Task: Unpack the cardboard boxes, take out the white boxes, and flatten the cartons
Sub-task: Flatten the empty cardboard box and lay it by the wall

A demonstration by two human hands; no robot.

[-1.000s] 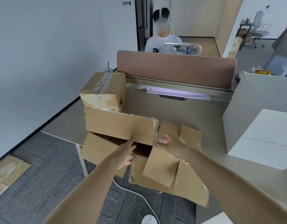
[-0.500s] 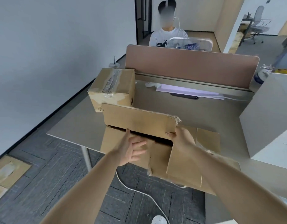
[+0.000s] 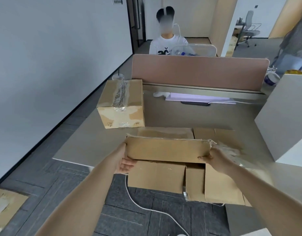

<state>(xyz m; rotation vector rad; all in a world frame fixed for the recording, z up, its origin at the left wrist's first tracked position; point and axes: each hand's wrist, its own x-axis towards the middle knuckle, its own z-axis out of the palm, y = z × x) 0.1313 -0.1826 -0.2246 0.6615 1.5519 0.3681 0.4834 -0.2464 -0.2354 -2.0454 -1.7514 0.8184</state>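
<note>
left hand (image 3: 123, 161): fingers curled, gripping | right hand (image 3: 215, 157): fingers curled, gripping

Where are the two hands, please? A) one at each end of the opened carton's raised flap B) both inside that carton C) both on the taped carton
A: the left hand grips the raised flap at its left end, the right hand at its right end.

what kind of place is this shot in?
Most likely an open-plan office: a desk backed by a divider panel, a swivel chair in the far room, and grey carpet tiles on the floor.
</note>
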